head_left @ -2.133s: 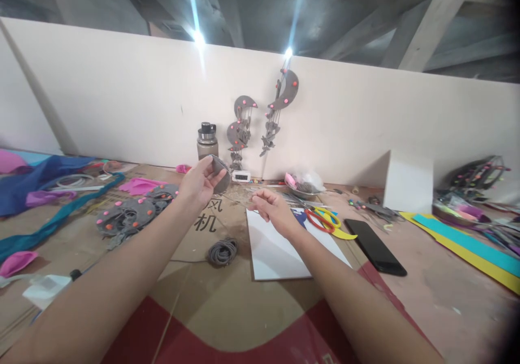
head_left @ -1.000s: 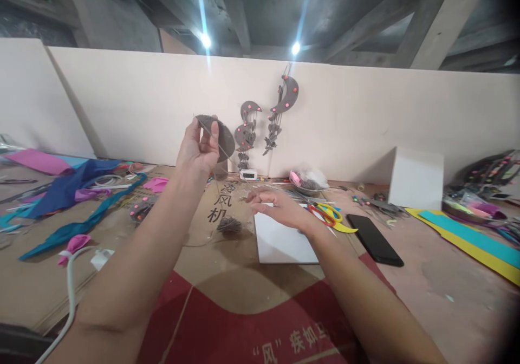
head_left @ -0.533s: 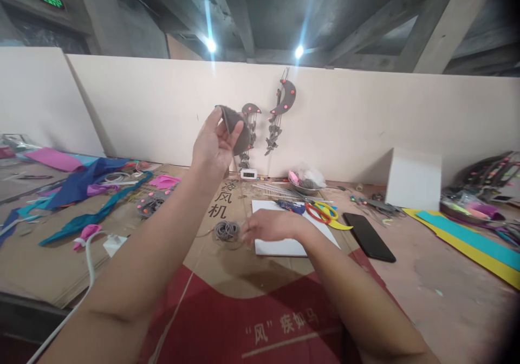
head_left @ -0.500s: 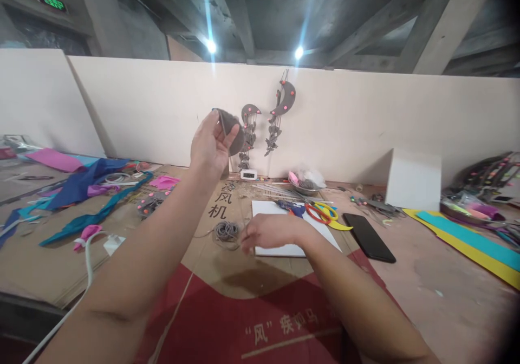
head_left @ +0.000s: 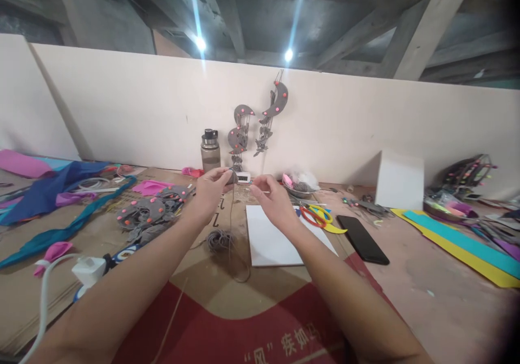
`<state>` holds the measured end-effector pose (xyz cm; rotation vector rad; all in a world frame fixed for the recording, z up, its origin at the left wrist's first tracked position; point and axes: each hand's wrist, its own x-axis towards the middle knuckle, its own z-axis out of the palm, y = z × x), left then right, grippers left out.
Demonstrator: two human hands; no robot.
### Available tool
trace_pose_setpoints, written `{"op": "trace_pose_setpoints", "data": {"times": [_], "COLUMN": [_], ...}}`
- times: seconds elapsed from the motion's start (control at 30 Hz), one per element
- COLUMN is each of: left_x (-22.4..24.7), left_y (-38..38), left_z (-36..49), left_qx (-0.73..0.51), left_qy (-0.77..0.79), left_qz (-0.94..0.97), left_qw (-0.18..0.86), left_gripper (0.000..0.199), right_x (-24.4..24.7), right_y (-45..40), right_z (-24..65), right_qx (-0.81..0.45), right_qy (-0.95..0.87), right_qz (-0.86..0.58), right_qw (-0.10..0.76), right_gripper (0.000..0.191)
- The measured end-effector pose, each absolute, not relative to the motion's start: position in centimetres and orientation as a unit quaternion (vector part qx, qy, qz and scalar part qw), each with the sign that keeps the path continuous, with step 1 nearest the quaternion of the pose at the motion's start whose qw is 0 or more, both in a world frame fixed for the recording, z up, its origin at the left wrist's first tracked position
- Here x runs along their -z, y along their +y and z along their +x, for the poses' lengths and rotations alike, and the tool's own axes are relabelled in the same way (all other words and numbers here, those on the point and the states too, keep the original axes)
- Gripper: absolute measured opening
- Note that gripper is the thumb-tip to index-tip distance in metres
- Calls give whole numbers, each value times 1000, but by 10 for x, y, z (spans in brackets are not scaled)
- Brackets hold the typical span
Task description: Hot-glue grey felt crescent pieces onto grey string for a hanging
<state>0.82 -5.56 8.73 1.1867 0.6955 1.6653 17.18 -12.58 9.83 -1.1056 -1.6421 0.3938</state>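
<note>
My left hand (head_left: 211, 193) is closed on a grey felt piece (head_left: 233, 177), held near the table's middle and mostly hidden by the fingers. From it a thin grey cord (head_left: 231, 212) hangs down to a coil of grey cord (head_left: 219, 240) on the cardboard. My right hand (head_left: 273, 199) is to the right of the felt, apart from it, thumb and fingers brought together in a pinch. Whatever lies between those fingertips is too small to make out. Below the right hand is a white sheet or board (head_left: 268, 239), with scissors (head_left: 314, 216) at its upper right.
A black phone (head_left: 363, 239) lies right of the scissors. Grey felt pieces with coloured dots (head_left: 142, 212) are heaped at left, near a white plug (head_left: 88, 270). A bottle (head_left: 210, 150) stands by the wall, where dotted crescent hangings (head_left: 277, 101) are fixed. A bowl (head_left: 303, 192) sits behind.
My left hand has come down from in front of the wall with the felt piece. The right hand has risen from beside the coil and pinched. The view has shifted slightly.
</note>
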Motion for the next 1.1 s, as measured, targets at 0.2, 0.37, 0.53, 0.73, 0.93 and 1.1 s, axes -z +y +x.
{"op": "trace_pose_setpoints", "data": {"times": [0.2,0.37,0.53,0.73,0.93,1.1], "left_x": [-79,-72,-64,-65,-68,-71], "left_y": [-68,-71,-71,-75,-77,-79], "left_z": [32,40,37,34,35,35], "left_qx": [-586,-536,-527,-540,-546,-544], "left_qy": [312,283,279,283,296,297], "left_qz": [549,542,529,508,495,478], "left_qw": [507,582,605,609,608,622], "left_gripper": [34,35,37,37,34,32], "right_x": [-68,-61,-59,-61,-62,-61], "right_y": [-108,-100,-99,-102,-103,-105], "right_z": [164,174,178,178,179,176], "right_qx": [-184,-116,-78,-53,-8,33], "right_qy": [-628,-632,-649,-669,-688,-711], "right_qz": [-451,-464,-474,-486,-502,-486], "right_qw": [607,610,590,560,523,507], "right_gripper": [39,21,7,9,8,7]}}
